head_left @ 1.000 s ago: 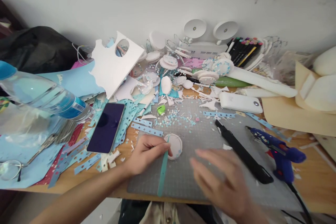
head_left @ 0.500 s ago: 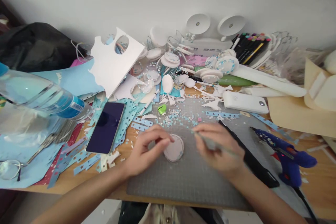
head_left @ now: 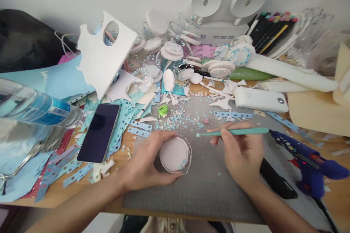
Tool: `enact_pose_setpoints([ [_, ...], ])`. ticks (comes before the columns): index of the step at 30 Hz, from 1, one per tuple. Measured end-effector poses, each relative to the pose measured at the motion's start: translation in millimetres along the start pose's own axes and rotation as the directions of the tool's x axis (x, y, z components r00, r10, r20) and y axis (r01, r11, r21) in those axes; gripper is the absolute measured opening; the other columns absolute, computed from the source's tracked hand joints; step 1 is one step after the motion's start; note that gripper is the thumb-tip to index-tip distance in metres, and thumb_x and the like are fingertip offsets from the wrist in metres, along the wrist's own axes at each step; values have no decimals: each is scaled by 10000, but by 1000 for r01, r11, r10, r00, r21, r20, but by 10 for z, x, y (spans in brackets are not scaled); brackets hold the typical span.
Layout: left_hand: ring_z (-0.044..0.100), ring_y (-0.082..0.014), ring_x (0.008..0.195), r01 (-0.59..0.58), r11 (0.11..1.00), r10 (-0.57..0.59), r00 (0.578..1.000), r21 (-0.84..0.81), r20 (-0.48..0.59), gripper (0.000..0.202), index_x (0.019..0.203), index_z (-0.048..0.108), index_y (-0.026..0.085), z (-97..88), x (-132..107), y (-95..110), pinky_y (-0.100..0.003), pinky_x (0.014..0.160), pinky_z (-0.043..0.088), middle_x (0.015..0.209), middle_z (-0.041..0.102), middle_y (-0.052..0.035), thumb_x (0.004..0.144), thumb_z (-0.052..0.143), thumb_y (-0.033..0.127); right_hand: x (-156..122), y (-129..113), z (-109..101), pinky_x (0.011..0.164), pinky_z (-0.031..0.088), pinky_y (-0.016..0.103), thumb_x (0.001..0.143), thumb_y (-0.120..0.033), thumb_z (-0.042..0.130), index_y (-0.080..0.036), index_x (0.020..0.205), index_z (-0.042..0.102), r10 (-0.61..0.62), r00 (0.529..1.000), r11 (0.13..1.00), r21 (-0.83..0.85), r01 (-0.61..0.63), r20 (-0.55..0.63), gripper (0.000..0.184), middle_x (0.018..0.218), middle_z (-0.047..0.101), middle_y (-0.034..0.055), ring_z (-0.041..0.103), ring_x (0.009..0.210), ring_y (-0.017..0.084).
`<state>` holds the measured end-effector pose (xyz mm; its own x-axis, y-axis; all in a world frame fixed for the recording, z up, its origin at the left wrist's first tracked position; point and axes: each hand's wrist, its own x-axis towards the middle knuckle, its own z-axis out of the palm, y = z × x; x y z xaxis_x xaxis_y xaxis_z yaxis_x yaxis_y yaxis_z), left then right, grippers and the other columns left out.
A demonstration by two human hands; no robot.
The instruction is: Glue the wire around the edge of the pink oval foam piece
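Note:
My left hand [head_left: 153, 160] grips a round white disc [head_left: 174, 154] by its edge, thumb at the near side and fingers at the far side. A thin wire-like ring runs round the disc, and a few pale blue bits sit at its lower right edge. Teal tweezers [head_left: 243, 131] lie between the thumb and fingers of my right hand [head_left: 242, 149]. At their tip is a small pale blue piece [head_left: 198, 135], apart from the disc. Scattered blue and white paper bits [head_left: 177, 116] lie on the grey cutting mat [head_left: 202, 193] beyond both hands.
A blue glue gun [head_left: 308, 160] with a cord lies at right, near a black tool [head_left: 279, 182]. To the left are a phone [head_left: 98, 133], a water bottle [head_left: 41, 107] and scissors [head_left: 27, 160]. Decorated white discs [head_left: 172, 51] and markers [head_left: 273, 32] crowd the back.
My left hand has closed round the disc and lifted it slightly. My right hand has turned and moved right, with the tweezers now lying nearly level. The view has shifted a little.

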<state>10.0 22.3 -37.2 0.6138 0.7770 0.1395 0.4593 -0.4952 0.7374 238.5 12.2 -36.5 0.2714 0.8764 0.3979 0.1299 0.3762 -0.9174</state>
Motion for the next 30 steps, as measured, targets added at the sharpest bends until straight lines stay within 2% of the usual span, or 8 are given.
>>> enact_pose_setpoints([
  [5, 588, -271, 1142, 5, 999, -9, 993, -33, -114, 842, 1343, 351, 259, 30, -45, -1, -360, 967, 467, 1257, 586, -89, 644, 811, 353, -70, -74, 56, 527, 537, 274, 902, -75, 525, -203, 890, 533, -54, 991, 998, 50, 48, 120, 129, 683, 566, -29, 633, 569, 130],
  [10, 595, -267, 1113, -14, 1000, 18, 990, 25, -143, 859, 1354, 359, 254, 42, -52, -12, -375, 945, 471, 1249, 591, -95, 635, 820, 342, -150, -77, 50, 560, 534, 272, 888, -35, 497, -206, 939, 545, -61, 977, 995, 86, 44, 202, 185, 711, 553, -14, 634, 646, 139],
  [16, 592, -262, 1090, -77, 995, 89, 977, 69, -195, 814, 1353, 363, 220, 49, -35, -21, -391, 939, 455, 1222, 600, -110, 675, 794, 354, -159, -67, 66, 530, 516, 248, 838, -8, 517, -208, 912, 538, -96, 968, 995, 42, 89, 233, 215, 714, 553, -13, 646, 654, 143],
  [21, 577, -257, 1106, -132, 987, 148, 968, 91, -202, 795, 1365, 349, 193, 62, -24, -31, -384, 942, 446, 1228, 589, -126, 711, 776, 337, -165, -64, 67, 549, 546, 254, 814, 0, 526, -213, 909, 525, -112, 960, 993, -5, 117, 258, 234, 722, 567, -14, 666, 656, 148],
  [25, 564, -252, 1117, -170, 980, 189, 959, 106, -212, 793, 1368, 344, 172, 66, -22, -26, -378, 952, 440, 1231, 583, -134, 717, 772, 317, -192, -51, 55, 500, 538, 243, 801, -3, 538, -218, 932, 521, -133, 951, 989, -27, 146, 279, 252, 741, 598, -1, 682, 672, 162],
  [30, 565, -252, 1120, -175, 980, 193, 957, 98, -219, 784, 1357, 356, 170, 62, -15, -19, -383, 954, 444, 1228, 583, -133, 711, 778, 312, -159, -88, 53, 563, 572, 268, 771, 3, 537, -199, 887, 562, -200, 921, 966, -92, 243, 334, 235, 733, 670, 26, 690, 659, 166],
])
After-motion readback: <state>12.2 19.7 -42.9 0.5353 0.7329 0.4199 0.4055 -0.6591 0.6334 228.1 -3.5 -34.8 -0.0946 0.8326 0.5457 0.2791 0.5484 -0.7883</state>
